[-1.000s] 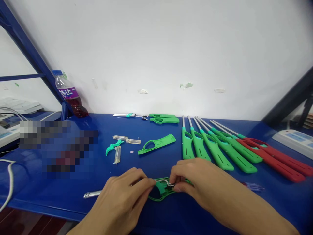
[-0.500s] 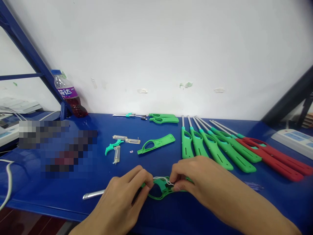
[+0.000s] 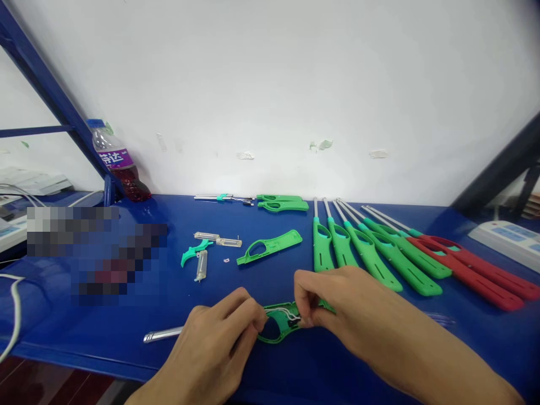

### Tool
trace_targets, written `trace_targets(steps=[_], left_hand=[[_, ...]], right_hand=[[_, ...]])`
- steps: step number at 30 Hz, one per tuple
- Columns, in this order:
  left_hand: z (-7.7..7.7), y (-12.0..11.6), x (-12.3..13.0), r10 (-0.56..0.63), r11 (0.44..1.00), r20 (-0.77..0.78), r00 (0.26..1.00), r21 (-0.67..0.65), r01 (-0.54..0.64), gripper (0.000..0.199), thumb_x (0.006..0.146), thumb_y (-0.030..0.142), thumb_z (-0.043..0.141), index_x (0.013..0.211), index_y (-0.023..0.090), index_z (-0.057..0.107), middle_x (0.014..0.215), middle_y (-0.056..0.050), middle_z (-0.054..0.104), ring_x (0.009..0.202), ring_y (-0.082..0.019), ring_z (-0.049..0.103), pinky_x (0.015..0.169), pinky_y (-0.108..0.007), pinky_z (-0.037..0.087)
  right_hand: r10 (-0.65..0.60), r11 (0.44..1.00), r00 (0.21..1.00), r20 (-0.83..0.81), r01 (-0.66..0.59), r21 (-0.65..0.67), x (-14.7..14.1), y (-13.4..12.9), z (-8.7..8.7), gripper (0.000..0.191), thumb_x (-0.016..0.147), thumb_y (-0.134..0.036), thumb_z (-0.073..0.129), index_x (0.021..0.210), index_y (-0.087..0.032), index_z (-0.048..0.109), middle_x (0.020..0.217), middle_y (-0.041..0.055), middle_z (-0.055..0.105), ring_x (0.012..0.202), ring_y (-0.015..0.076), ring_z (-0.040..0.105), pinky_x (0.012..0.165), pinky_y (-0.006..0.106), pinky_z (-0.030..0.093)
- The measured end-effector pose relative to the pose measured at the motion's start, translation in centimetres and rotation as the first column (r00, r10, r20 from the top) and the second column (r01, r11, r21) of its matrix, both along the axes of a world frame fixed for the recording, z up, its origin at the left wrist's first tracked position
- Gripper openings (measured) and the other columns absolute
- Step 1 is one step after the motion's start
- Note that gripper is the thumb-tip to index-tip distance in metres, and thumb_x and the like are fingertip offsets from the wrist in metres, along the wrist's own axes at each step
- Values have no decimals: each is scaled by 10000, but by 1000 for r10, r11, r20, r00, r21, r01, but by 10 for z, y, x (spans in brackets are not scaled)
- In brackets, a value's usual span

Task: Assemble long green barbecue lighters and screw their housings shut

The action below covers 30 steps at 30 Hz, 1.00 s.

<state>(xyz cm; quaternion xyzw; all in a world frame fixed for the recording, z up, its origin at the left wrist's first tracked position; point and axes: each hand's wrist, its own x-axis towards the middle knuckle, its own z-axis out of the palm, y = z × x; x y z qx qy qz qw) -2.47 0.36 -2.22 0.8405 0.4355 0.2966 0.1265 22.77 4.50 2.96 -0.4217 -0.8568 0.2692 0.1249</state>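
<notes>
In front of me lies an open green lighter handle half with a finger loop, its metal tube sticking out to the left. My left hand is closed around its front end, hiding where tube and handle meet. White wires run inside the shell above the loop. They lead to a small black part at the fingertips of my right hand, which are pinched on it. The right hand covers much of the handle's rear.
Beyond my hands lie another green handle half, clear fuel tanks and a teal trigger. Several assembled green lighters and red ones lie at right. A drink bottle leans at the back left.
My right fingers have shifted slightly at the handle, and the black part and wires show more plainly, the wires lower in the shell. My left hand keeps its hold.
</notes>
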Motion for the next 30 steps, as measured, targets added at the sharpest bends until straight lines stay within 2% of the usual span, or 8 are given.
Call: trace_targets(steps=[4,13,19,25,30], left_hand=[[3,-1,3,19,1000,78,997,0,-19,215,1083,152,492,912,253,573,812,47,613,595,-105,559,539,-254,412],[7,-3,11,52,998,213,976,-55,-41,248,1066,196,548,826,242,588,722,58,574,518,-85,477,460,-237,350],[11,-2,12,58,998,215,975,1,-60,240,1048,174,571,819,237,604,696,61,563,513,-83,479,460,-218,366],[15,-1,8,50,991,196,979,110,-72,200,1041,91,549,948,248,630,812,60,610,516,-68,503,475,-205,389],[13,0,8,92,976,190,978,180,-127,158,1032,117,616,1043,272,644,791,88,606,496,-59,486,474,-189,382]], right_hand=[[17,1000,999,-48,-16,26,3,-2,3,256,866,-13,516,867,-261,580,816,-59,689,714,137,612,632,249,362],[58,988,989,-137,-38,149,2,-10,9,339,708,85,390,784,-237,465,800,-64,651,720,122,583,647,257,351],[89,981,979,-181,-55,184,0,-10,11,319,732,88,393,750,-231,397,831,-64,664,763,122,594,675,258,375],[89,960,974,-207,-29,280,-3,-8,15,311,821,77,386,750,-221,442,901,-39,704,808,121,624,721,253,406],[94,969,972,-215,-39,244,-5,-8,17,313,856,56,396,740,-219,492,894,-11,710,777,121,624,714,237,439]])
